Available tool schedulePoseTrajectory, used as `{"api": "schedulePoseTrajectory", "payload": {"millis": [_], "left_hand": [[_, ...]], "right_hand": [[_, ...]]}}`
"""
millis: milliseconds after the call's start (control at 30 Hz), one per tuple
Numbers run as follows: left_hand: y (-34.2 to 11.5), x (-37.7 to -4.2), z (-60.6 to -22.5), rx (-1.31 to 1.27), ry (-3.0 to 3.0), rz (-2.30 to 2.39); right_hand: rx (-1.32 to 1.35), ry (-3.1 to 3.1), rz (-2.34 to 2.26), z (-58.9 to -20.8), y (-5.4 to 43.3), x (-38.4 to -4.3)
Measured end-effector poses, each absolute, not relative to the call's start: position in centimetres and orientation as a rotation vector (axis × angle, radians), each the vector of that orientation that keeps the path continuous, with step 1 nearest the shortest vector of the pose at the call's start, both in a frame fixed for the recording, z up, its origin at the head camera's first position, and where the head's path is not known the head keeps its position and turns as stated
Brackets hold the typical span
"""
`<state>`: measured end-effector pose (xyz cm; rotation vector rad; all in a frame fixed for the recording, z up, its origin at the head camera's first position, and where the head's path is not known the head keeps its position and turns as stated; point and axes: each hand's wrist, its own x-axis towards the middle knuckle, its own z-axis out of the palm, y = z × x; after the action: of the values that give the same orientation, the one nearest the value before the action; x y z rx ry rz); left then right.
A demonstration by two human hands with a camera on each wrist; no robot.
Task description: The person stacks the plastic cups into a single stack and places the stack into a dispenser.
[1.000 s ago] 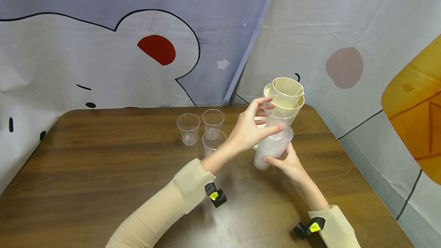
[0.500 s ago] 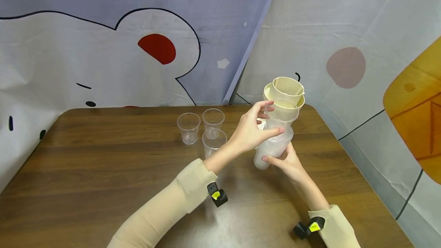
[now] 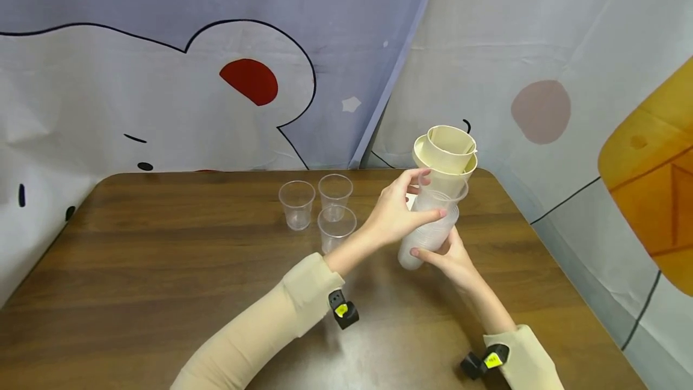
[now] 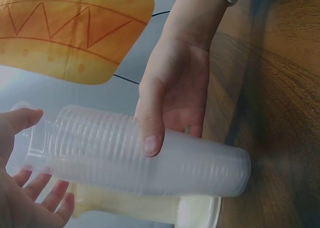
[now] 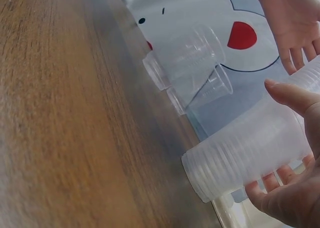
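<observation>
My right hand [image 3: 452, 260] grips a tall stack of nested clear plastic cups [image 3: 421, 242], tilted with its rims up and away. In the left wrist view the right thumb lies across the stack's ribbed rims. My left hand [image 3: 394, 210] holds a single clear plastic cup [image 3: 445, 185] at the stack's upper end, thumb on the near side and fingers on the far side. This cup's lower part overlaps the stack's top rims. Three more clear cups, a left one [image 3: 297, 204], a back one [image 3: 335, 188] and a front one [image 3: 334, 224], stand upright to the left.
Cream-coloured round containers [image 3: 446, 148], one set in another, stand behind the hands at the table's back right. The brown wooden table [image 3: 162, 269] ends at a printed cloth backdrop [image 3: 346, 65]. Cameras are strapped to both wrists.
My left hand has lowered the single cup toward the stack, so its rim sits lower and it overlaps the stack more. My right hand and the three standing cups stay put.
</observation>
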<state>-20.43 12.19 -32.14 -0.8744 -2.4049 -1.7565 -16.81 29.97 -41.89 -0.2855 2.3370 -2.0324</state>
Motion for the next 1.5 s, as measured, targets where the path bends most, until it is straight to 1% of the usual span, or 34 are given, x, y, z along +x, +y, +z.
{"api": "schedulePoseTrajectory", "payload": {"millis": [1500], "left_hand": [[12.2, -20.8, -33.2, -0.907, -2.49, -1.722]], "right_hand": [[-0.302, 2.343, -2.07, -41.9, 29.9, -16.9]]}}
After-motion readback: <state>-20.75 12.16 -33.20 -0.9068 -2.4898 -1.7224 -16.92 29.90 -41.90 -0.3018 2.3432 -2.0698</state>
